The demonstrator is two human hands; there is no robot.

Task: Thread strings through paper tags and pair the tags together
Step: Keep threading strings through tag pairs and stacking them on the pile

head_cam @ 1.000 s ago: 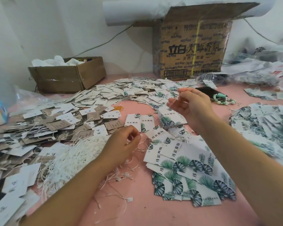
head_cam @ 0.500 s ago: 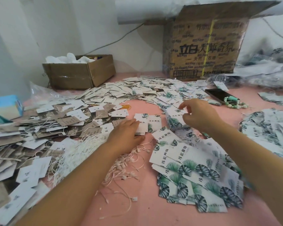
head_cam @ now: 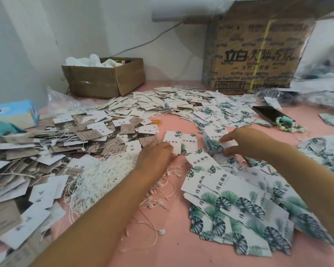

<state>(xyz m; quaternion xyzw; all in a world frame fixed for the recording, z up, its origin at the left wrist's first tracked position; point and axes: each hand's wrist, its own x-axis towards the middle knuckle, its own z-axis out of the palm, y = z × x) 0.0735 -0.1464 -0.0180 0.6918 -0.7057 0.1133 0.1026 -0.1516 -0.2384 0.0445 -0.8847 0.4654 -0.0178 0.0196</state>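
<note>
Nearest to me on the pink worktop (head_cam: 162,247) lie a fan of leaf-print tags (head_cam: 229,199) and the white strings (head_cam: 104,176). Behind them, the left hand (head_cam: 154,157) has left the strings and now rests palm down on the corner of two loose tags (head_cam: 187,140). Whether it pinches anything beneath, I cannot tell. The right hand (head_cam: 247,141), raised in the air a second ago, has come down and grips a small stack of tags (head_cam: 213,145) between thumb and fingers. I think a new pair is starting. Further back stands the large carton (head_cam: 258,54).

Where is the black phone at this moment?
Head view, far right on the pink table: the black phone lies beside the green bead bracelet, in front of the large cardboard box.
</note>
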